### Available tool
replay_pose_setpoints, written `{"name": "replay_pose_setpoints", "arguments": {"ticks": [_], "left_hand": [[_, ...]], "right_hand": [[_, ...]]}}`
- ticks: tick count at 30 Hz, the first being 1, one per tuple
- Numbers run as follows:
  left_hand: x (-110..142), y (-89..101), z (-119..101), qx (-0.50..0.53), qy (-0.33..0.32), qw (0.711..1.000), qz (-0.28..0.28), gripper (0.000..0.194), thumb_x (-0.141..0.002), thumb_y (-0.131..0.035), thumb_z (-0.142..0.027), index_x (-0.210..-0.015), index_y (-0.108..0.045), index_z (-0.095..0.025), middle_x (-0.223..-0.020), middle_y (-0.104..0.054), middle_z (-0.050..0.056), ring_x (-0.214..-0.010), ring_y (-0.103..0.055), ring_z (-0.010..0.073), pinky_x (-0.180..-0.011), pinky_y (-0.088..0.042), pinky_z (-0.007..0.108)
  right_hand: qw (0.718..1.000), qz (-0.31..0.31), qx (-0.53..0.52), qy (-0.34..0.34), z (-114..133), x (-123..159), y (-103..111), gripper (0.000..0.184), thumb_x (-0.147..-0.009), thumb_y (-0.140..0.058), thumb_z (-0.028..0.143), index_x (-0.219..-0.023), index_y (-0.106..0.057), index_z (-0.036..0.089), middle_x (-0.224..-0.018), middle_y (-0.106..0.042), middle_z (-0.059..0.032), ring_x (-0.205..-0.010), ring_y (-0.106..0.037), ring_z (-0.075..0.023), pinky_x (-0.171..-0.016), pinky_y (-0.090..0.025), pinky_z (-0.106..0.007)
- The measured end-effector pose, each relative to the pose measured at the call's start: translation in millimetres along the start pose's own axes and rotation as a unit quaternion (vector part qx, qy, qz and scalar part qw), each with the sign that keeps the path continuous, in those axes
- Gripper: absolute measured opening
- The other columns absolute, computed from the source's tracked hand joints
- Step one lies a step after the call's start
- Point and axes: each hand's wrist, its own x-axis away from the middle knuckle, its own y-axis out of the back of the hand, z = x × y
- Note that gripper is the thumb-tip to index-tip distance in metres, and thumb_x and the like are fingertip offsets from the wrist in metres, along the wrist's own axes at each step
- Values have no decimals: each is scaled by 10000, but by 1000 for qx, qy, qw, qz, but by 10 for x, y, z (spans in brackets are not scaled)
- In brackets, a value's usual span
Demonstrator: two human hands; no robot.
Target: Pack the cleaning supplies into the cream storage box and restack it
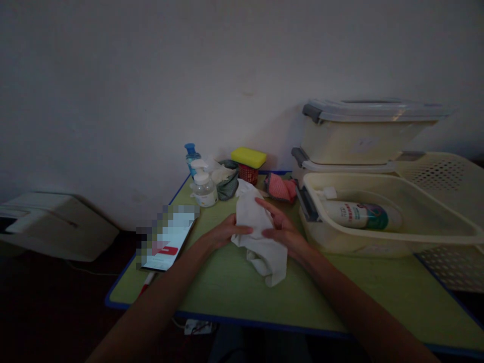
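Note:
A crumpled white cloth (254, 214) hangs between my two hands above the green table, its lower end drooping toward me. My left hand (225, 232) grips its left edge, the thumb lying on top and the fingers hidden behind. On the other side my right hand (284, 229) pinches the cloth, with thumb and a finger over its face. Whether the cloth wraps around anything cannot be seen. Just beyond it are a yellow sponge (248, 157) on a small red basket (248, 174) and a folded pink cloth (280, 187).
On the left of the table (212, 297) lies a tablet (172, 239), partly blurred out. Behind it stand a clear pump bottle (205, 190), a blue-capped bottle (192, 157) and a grey-green pouch (228, 184). To the right, an open bin (378, 242) holds a white bottle (351, 214), with lidded bins (363, 141) behind.

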Motion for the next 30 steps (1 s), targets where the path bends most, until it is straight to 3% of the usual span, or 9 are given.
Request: {"name": "replay_pose_setpoints", "arguments": {"ticks": [5,13,18,22,27,30], "left_hand": [[-9,-50,-17,1,8,999,-36,380,-435,-798,-197,-774,-651,-103,-657,-654,36,-561,-566,138,-547,-406,235],[-8,-32,-26,11,2,1000,-21,415,-450,-756,-143,-850,-647,-125,-715,-673,36,-581,-574,134,-555,-412,221],[8,-39,-57,32,-21,999,-36,417,-434,-757,-141,-839,-658,-144,-726,-676,26,-593,-573,142,-571,-418,224],[-7,-35,-65,33,-40,997,-62,298,-492,-758,-245,-751,-657,-135,-683,-661,21,-554,-555,123,-531,-397,212],[-38,22,-31,25,-47,994,-95,327,-518,-774,-311,-751,-661,-112,-650,-656,37,-516,-547,119,-535,-407,234],[-43,51,-37,10,-71,992,-109,323,-524,-776,-308,-757,-670,-110,-673,-665,47,-542,-559,126,-570,-419,249]], "right_hand": [[1000,-23,-2,17,-2,-18,22,805,-531,-615,83,-1284,-391,258,-1056,-612,-38,-671,-583,-126,-540,-465,-223],[999,-41,-18,26,-20,-40,31,819,-493,-580,64,-1268,-404,263,-1088,-608,-42,-678,-582,-136,-519,-445,-221],[993,-103,-35,50,-44,-95,108,613,-521,-621,118,-1116,-529,232,-1028,-625,-35,-805,-579,-156,-663,-457,-255],[990,-131,-13,57,-44,-107,121,523,-523,-623,131,-1030,-555,238,-981,-629,-16,-751,-569,-151,-638,-440,-260],[981,-145,100,76,-66,-101,118,332,-597,-630,207,-927,-603,238,-945,-621,-5,-727,-547,-149,-641,-421,-272],[946,-173,245,123,-74,-126,129,236,-628,-602,213,-861,-641,221,-925,-621,-14,-729,-527,-153,-658,-405,-283]]}}
